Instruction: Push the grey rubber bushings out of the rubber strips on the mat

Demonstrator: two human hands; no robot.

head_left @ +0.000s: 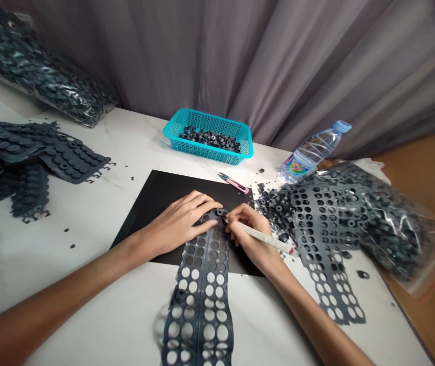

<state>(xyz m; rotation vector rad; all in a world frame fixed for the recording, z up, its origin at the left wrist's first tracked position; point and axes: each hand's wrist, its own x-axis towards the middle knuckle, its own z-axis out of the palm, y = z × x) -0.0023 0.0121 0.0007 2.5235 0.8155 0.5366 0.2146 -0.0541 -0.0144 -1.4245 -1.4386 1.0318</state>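
Observation:
My left hand (190,218) lies with its fingers stretched out, pressing on the far end of a dark grey rubber strip (199,305) full of round holes. My right hand (253,229) is closed around a slim white pen-shaped tool (267,238) with a red mark near its back end. Its tip is at a small black rubber ring (220,212) at the strip's far end; the exact contact is too small to make out. Beneath the strip is a black mat (141,223). Another loose dark piece (180,294) sits on the strip's left edge.
A turquoise basket (206,152) holds many small black parts. Thread snips (235,183) lie on the mat's far edge. Loose parts (278,208), a punched strip (339,284), a water bottle (312,152) and a bag (404,229) are right; unpunched sheets (72,157) and another bag (45,71) left.

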